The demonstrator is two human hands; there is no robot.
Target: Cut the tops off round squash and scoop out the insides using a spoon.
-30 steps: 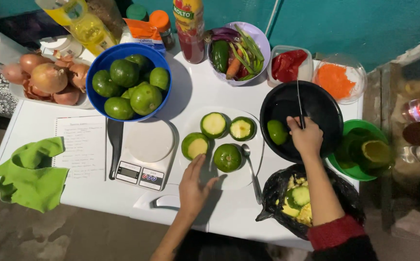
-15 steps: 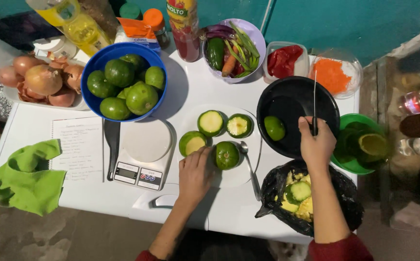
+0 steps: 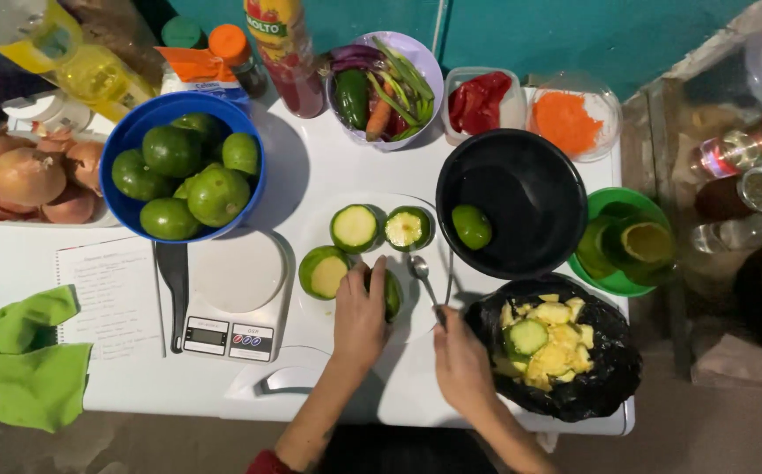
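My left hand [image 3: 359, 316] lies over a green fruit [image 3: 392, 295] on the white plate [image 3: 311, 219] and grips it. Three cut halves sit on the same plate: two at the back [image 3: 354, 228] [image 3: 409, 228] and one at the left [image 3: 324, 270]. Just right of the plate, my right hand [image 3: 461, 364] is closed around the handle of a thin knife [image 3: 448, 279] whose blade points away from me. A spoon [image 3: 419, 268] rests on the plate beside the blade. The black bowl [image 3: 521, 175] holds one green piece [image 3: 471, 226].
A black bag [image 3: 604, 386] with peels and scraps sits right of my right hand. A blue bowl [image 3: 254, 189] of green fruit, a kitchen scale [image 3: 236, 298], a notebook [image 3: 113, 298], a green cloth [image 3: 17, 360], onions [image 3: 25, 175], bottles and vegetable containers fill the table.
My right hand has come down with the knife from over the black bowl to the plate's right edge. My left hand moved forward onto the front fruit.
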